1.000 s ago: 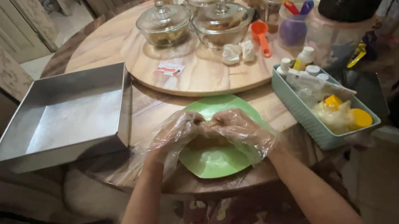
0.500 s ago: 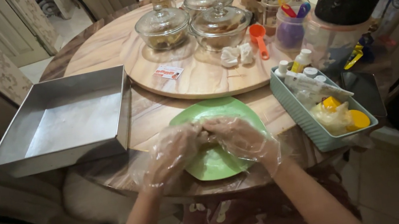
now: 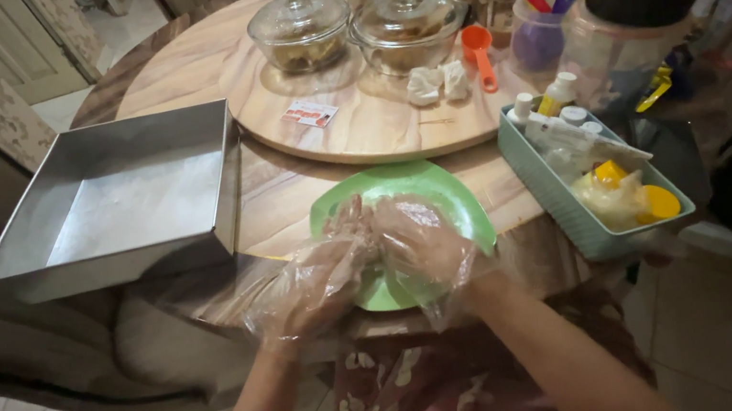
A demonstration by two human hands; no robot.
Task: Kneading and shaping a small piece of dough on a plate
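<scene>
1. Two gloved hands, left hand (image 3: 314, 281) and right hand (image 3: 424, 240), meet fingertip to fingertip over the green plate (image 3: 442, 194) at the surface's near edge.
2. Whatever they pinch is hidden; grip unclear.

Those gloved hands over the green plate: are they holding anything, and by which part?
Cannot be told. The left hand and right hand press together above the green plate; the crinkled gloves hide anything between them.
</scene>
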